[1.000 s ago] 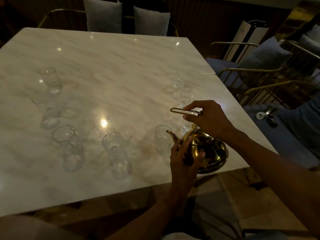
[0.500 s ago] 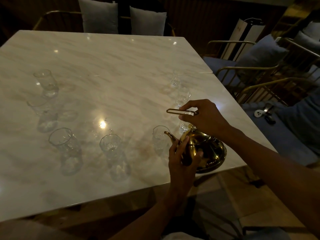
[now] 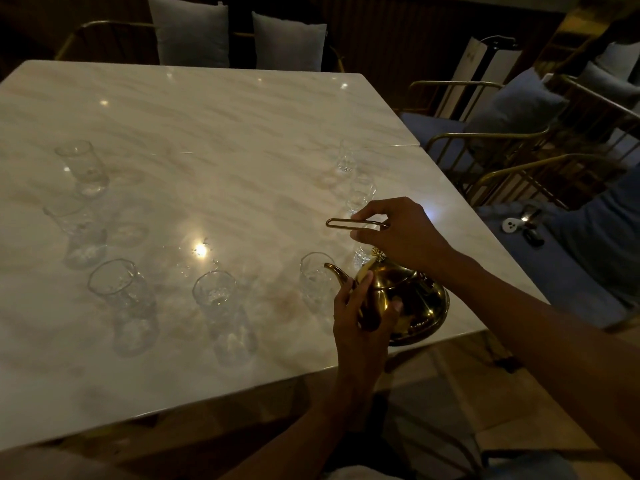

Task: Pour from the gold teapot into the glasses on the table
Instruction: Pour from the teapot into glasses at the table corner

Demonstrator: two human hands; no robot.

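Head view: nearest, the left hand (image 3: 360, 306) curls round the near side of the gold teapot (image 3: 398, 296), fingers and thumb cupping its belly just behind the spout (image 3: 337, 271). The pot sits on the marble table (image 3: 225, 133) near its right corner, exactly where it sat a second ago, base apparently not yet lifted. Above it the right hand (image 3: 398, 230) pinches the thin looped handle (image 3: 353, 223) between thumb and fingers, as it did before. Little has changed beyond a slight shift of the camera, so I judge the pour has not begun; both hands seem to be settling their grip. The nearest glass (image 3: 315, 282) stands just beside the spout. Farther left stand a second glass (image 3: 221, 306) and a third glass (image 3: 121, 299), all apparently empty, with more beyond.
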